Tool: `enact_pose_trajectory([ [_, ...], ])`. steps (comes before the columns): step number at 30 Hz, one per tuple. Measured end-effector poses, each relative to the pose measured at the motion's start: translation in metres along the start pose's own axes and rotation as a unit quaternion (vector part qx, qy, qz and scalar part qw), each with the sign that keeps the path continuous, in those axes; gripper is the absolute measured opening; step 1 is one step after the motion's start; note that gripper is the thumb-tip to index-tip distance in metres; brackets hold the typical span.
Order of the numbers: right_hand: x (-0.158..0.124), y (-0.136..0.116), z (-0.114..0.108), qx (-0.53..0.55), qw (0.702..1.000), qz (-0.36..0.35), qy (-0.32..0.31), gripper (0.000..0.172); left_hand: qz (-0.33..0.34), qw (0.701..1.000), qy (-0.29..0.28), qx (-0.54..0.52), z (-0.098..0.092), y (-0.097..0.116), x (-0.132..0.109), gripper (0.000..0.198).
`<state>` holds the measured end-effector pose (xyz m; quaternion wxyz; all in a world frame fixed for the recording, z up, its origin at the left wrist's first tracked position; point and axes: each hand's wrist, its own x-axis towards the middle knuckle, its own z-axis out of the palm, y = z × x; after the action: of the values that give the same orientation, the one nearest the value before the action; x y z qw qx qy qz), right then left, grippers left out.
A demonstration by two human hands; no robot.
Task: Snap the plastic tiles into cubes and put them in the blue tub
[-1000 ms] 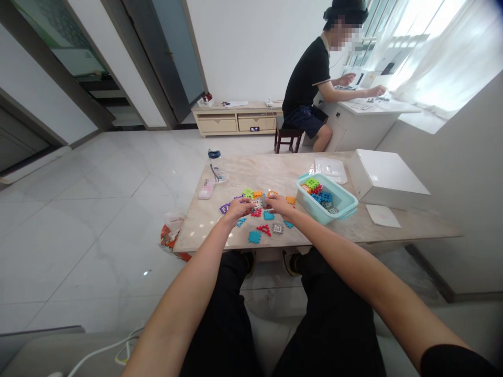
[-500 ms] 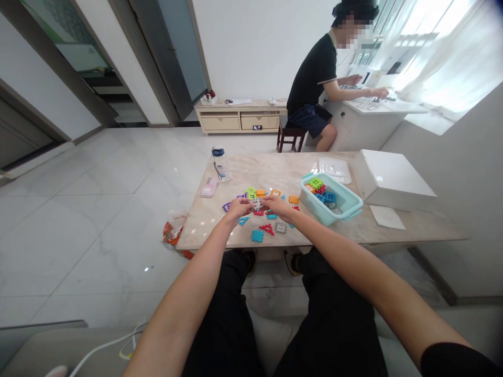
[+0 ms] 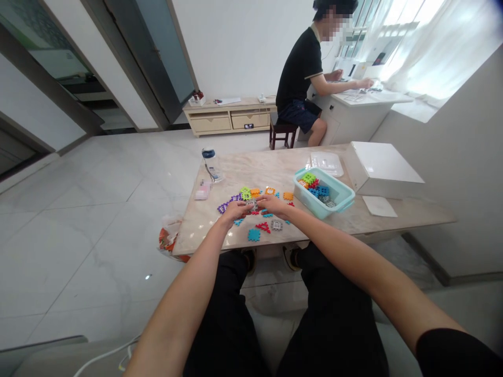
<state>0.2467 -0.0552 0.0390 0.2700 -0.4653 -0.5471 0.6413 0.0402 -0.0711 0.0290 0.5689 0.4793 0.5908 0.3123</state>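
Between my two hands is a grey interlocking building tile (image 3: 251,205) with a window-like grid. My left hand (image 3: 236,210) grips its left side, and my right hand (image 3: 272,203) has its fingers closed at the right side. Just beyond the hands lie green tiles (image 3: 245,193) and purple tiles (image 3: 230,203). Orange tiles (image 3: 270,191) are scattered farther back. Nearer me are a blue square tile (image 3: 254,235), a red triangular piece (image 3: 263,226) and another grey tile (image 3: 277,225). Small blue and red pieces are partly hidden beneath my hands.
A light-blue bin (image 3: 346,202) of colourful tiles stands right of my hands. Behind it are a clear plastic lid (image 3: 326,163) and a white box (image 3: 387,170). A water bottle (image 3: 212,166) stands at the table's back left. Another person (image 3: 301,68) sits at a desk beyond.
The view has shifted slightly, so the whole scene sits a little differently in the picture. Both hands stay on the grey tile, which looks tilted somewhat flatter than before.
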Motion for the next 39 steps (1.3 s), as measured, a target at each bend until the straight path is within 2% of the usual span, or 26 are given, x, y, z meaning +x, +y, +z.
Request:
enact_pose_trajectory([
  [2, 0.000, -0.001, 0.001, -0.043, 0.999, -0.012, -0.009, 0.007, -0.004, 1.000, 0.015, 0.002, 0.000, 0.000, -0.002, 0.056],
  [5, 0.000, 0.000, 0.001, -0.183, 0.981, -0.063, 0.010, 0.017, -0.016, 0.999, 0.039, 0.012, 0.000, 0.004, -0.005, 0.055],
  [9, -0.001, 0.003, 0.002, -0.388, 0.903, -0.181, 0.023, 0.065, -0.019, 0.999, 0.014, 0.042, 0.003, 0.010, -0.007, 0.053],
  [11, -0.002, 0.003, 0.005, -0.433, 0.875, -0.219, 0.006, 0.067, -0.011, 0.999, -0.007, 0.049, 0.006, 0.012, -0.008, 0.052],
  [13, -0.002, 0.001, 0.007, -0.440, 0.867, -0.236, -0.001, 0.055, 0.000, 0.998, -0.013, 0.055, 0.009, 0.013, -0.007, 0.050],
  [15, -0.002, -0.001, 0.008, -0.437, 0.866, -0.244, -0.001, 0.045, 0.010, 0.998, -0.011, 0.063, 0.011, 0.013, -0.008, 0.048],
  [18, -0.002, -0.004, 0.007, -0.440, 0.865, -0.239, -0.006, 0.044, 0.017, 0.997, -0.004, 0.077, 0.012, 0.016, -0.011, 0.046],
  [21, -0.003, -0.004, 0.001, -0.419, 0.880, -0.224, -0.009, 0.042, 0.022, 0.996, -0.003, 0.092, 0.011, 0.020, -0.014, 0.049],
  [24, -0.005, -0.005, -0.006, -0.395, 0.890, -0.227, -0.007, 0.037, 0.026, 0.996, -0.031, 0.078, 0.010, 0.022, -0.015, 0.050],
  [29, -0.014, -0.007, -0.016, -0.358, 0.901, -0.245, 0.030, 0.041, -0.014, 0.994, -0.090, -0.061, 0.010, 0.024, -0.012, 0.061],
  [33, -0.022, -0.008, -0.022, -0.292, 0.920, -0.259, 0.048, 0.049, -0.030, 0.974, -0.120, -0.188, 0.014, 0.026, -0.011, 0.054],
  [39, -0.027, 0.000, -0.028, -0.252, 0.924, -0.285, 0.041, 0.054, -0.064, 0.960, -0.160, -0.220, 0.021, 0.033, -0.014, 0.039],
])
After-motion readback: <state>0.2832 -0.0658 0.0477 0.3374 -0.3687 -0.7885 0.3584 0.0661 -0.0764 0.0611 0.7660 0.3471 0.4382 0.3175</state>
